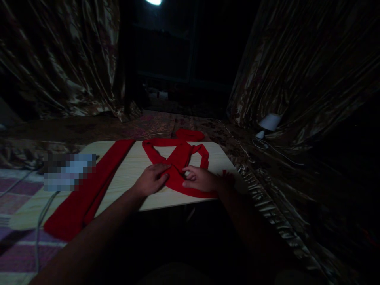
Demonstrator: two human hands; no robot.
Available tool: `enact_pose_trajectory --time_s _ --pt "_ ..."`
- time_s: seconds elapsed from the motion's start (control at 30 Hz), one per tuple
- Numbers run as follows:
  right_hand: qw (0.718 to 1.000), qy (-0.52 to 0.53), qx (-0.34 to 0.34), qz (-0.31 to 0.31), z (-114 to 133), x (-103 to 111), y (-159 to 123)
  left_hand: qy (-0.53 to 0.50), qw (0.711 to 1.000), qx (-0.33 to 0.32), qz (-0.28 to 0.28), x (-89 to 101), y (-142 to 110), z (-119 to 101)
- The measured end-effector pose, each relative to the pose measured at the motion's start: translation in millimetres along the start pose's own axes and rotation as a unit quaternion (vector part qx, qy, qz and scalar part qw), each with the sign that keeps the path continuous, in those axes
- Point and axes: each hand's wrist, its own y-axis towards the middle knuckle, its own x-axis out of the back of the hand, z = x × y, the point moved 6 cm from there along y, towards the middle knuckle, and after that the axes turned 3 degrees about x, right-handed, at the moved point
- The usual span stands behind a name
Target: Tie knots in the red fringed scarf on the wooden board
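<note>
A red scarf (179, 158) of soft-looking cloth lies looped and crossed over itself on a pale wood-grain board table (127, 174). My left hand (150, 180) rests palm down on its near left part, fingers stretched out and touching the cloth. On the right, my right hand (202, 179) is over the near band, its fingers bent and thumb apart from the index finger. Those fingertips touch the scarf around the crossing. A fringed end (226, 175) shows in shadow beyond the right wrist.
A long folded red cloth (97, 186) runs along the board's left side, beside a blurred-out object (69, 172) with a cable. More red cloth (190, 135) lies at the far edge. A small white lamp (269, 122) and patterned curtains (297, 51) stand beyond. The room is dark.
</note>
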Motion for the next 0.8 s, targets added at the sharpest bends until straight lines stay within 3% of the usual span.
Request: enact_pose_trajectory --time_s 0.2,0.43,0.63,0.73,0.8 --pt "0.995 -0.009 0.088 0.046 18.3 -15.5 2.9 0.019 1.0 -0.003 0.018 -6.6 0.0 3.0" --pt "0.991 0.119 -0.018 0.06 -6.3 -11.7 11.9 0.012 1.0 0.012 0.027 -3.2 0.6 1.0" --pt "0.963 0.26 -0.009 0.065 -12.4 -3.6 15.7 -0.001 0.999 0.021 0.028 -3.2 0.3 2.9" --pt "0.972 0.223 -0.005 0.069 -18.7 0.6 21.4 0.011 0.999 0.024 0.032 -3.2 0.7 2.2" --pt "0.986 0.141 -0.019 0.085 -25.9 2.9 24.6 0.015 0.999 0.013 0.034 -3.1 0.8 0.6"
